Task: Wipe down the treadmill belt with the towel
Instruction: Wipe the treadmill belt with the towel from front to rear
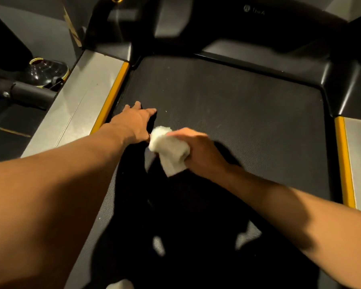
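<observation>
Mid-wipe, I judged: right grip [198,147] bunched round the towel [169,151], seemingly touching the belt [238,105]; left grip [133,122] flat, fingers spread, just beside it. Next: sweep outward.

Both our bare arms reach forward and down, the forearms converging. Our left hand [137,122] lies palm down, its fingers [151,111] straight and spread. Our right hand [198,147], just beside the left wrist, is slightly blurred. Its fingers curl round a bunched towel [169,151], knuckles up.
</observation>
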{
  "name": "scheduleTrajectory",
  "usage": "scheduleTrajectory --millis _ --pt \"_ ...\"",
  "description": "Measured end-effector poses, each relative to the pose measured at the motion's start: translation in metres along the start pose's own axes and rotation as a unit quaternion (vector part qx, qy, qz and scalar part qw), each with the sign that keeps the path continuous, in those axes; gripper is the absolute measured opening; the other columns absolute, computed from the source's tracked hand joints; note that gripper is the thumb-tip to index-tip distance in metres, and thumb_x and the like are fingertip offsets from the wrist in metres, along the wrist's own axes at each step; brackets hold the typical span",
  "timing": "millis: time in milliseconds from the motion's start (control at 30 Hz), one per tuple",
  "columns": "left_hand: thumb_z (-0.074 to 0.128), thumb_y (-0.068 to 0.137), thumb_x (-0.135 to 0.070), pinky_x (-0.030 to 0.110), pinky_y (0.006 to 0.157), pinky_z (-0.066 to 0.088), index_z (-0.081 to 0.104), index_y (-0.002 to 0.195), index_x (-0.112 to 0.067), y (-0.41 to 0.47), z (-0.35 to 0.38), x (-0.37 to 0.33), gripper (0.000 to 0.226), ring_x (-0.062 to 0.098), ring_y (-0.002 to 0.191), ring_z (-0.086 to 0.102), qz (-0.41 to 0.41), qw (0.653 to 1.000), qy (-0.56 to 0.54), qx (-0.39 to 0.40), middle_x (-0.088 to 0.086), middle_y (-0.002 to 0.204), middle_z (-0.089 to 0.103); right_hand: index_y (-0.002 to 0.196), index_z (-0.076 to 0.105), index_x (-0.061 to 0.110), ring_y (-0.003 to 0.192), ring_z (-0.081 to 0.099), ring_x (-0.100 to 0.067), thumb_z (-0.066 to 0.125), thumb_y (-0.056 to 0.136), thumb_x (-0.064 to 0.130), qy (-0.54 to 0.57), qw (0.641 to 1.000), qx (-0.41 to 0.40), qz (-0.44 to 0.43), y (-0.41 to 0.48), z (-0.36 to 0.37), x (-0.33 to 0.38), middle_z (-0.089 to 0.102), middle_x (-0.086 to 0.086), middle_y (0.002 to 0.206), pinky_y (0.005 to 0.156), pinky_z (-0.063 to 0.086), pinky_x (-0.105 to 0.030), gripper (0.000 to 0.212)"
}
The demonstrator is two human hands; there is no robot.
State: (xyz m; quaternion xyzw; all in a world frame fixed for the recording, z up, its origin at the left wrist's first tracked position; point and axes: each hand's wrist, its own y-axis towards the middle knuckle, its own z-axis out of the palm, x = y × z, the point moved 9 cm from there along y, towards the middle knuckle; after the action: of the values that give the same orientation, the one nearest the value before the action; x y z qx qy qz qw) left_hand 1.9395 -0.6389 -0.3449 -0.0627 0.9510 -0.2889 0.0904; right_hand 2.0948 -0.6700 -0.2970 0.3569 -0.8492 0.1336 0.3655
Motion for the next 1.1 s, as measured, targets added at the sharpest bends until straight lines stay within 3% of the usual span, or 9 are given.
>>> scheduleTrajectory --millis 167,267,400,567,667,767,900,1000,1100 --pt "0.082 0.069 -0.043 0.058 0.112 0.028 0.017 0.152 -0.03 0.0 -0.004 -0.007 0.106 0.049 0.141 0.017 -0.013 1.0 0.017 0.015 0.02 0.155 0.015 0.102 0.061 0.028 0.085 0.062 -0.029 0.054 0.078 0.032 -0.222 0.96 0.047 0.162 0.03 -0.021 -0.058 0.058 0.001 0.088 0.078 0.052 -0.039 0.026" --pt "0.082 0.07 -0.04 0.059 0.111 0.029 0.011 0.153 -0.033 0.001 -0.003 -0.008 0.109 0.05 0.141 0.015 -0.017 0.999 0.026 0.022 0.022 0.156 0.012 0.111 0.067 0.029 0.093 0.062 -0.03 0.066 0.075 0.023 -0.153 0.986 0.064 0.032 -0.013 0.025 -0.029 0.065 -0.004 0.1 0.089 0.045 -0.04 0.037" --pt "0.082 0.071 -0.037 0.059 0.109 0.032 0.011 0.152 -0.033 0.002 -0.003 -0.011 0.108 0.051 0.139 0.02 -0.019 0.999 0.037 0.025 0.024 0.154 0.015 0.116 0.068 0.017 0.102 0.062 -0.035 0.071 0.075 0.013 -0.066 0.994 0.085 0.023 -0.025 0.017 -0.007 0.067 -0.012 0.108 0.09 0.048 -0.043 0.042" --pt "0.083 0.067 -0.044 0.054 0.107 0.038 0.011 0.153 -0.03 0.0 -0.008 -0.009 0.113 0.044 0.135 0.033 -0.023 0.998 0.047 0.018 0.02 0.153 0.023 0.112 0.064 0.028 0.089 0.061 -0.027 0.056 0.079 0.033 -0.18 0.97 -0.018 0.16 0.048 -0.053 -0.042 0.063 0.0 0.095 0.072 0.042 -0.031 0.034" --pt "0.08 0.069 -0.047 0.048 0.108 0.038 0.016 0.153 -0.018 -0.005 -0.012 -0.007 0.11 0.039 0.136 0.035 -0.034 0.998 0.042 0.016 0.016 0.156 0.022 0.111 0.064 0.031 0.079 0.055 -0.022 0.058 0.081 0.02 -0.15 0.972 -0.044 0.175 0.07 -0.061 -0.046 0.057 0.003 0.089 0.067 0.042 -0.031 0.033" --pt "0.079 0.068 -0.051 0.046 0.111 0.033 0.015 0.153 -0.013 -0.009 -0.012 -0.002 0.113 0.037 0.141 0.028 -0.034 0.999 0.034 0.001 0.013 0.16 0.015 0.074 0.057 0.03 0.07 0.055 -0.023 0.055 0.064 0.023 -0.071 0.966 -0.003 0.249 0.084 -0.029 -0.042 0.059 0.008 0.068 0.058 0.041 -0.028 0.013" --pt "0.081 0.071 -0.042 0.045 0.116 0.025 0.013 0.154 -0.016 -0.012 -0.007 0.008 0.111 0.032 0.146 0.018 -0.015 1.0 -0.007 -0.015 0.007 0.162 0.009 0.089 0.059 0.027 0.101 0.05 -0.023 0.06 0.071 0.046 -0.083 0.968 0.167 0.165 0.049 0.037 -0.022 0.061 0.006 0.096 0.083 0.042 -0.037 0.026" --pt "0.083 0.071 -0.035 0.045 0.118 0.021 0.013 0.154 -0.017 -0.013 -0.007 0.009 0.109 0.031 0.148 0.013 -0.009 1.0 -0.025 -0.013 0.006 0.162 0.008 0.106 0.068 0.03 0.1 0.056 -0.022 0.057 0.078 0.047 -0.068 0.988 0.13 0.052 0.028 0.009 -0.002 0.066 0.005 0.102 0.085 0.043 -0.031 0.034" --pt "0.083 0.071 -0.032 0.046 0.118 0.02 0.013 0.154 -0.017 -0.013 -0.009 0.001 0.11 0.034 0.147 0.011 -0.016 1.0 -0.024 0.004 0.009 0.162 0.005 0.102 0.065 0.028 0.086 0.059 -0.027 0.047 0.072 0.044 -0.138 0.973 0.038 0.18 0.07 -0.031 -0.046 0.067 0.003 0.089 0.087 0.046 -0.032 0.039"
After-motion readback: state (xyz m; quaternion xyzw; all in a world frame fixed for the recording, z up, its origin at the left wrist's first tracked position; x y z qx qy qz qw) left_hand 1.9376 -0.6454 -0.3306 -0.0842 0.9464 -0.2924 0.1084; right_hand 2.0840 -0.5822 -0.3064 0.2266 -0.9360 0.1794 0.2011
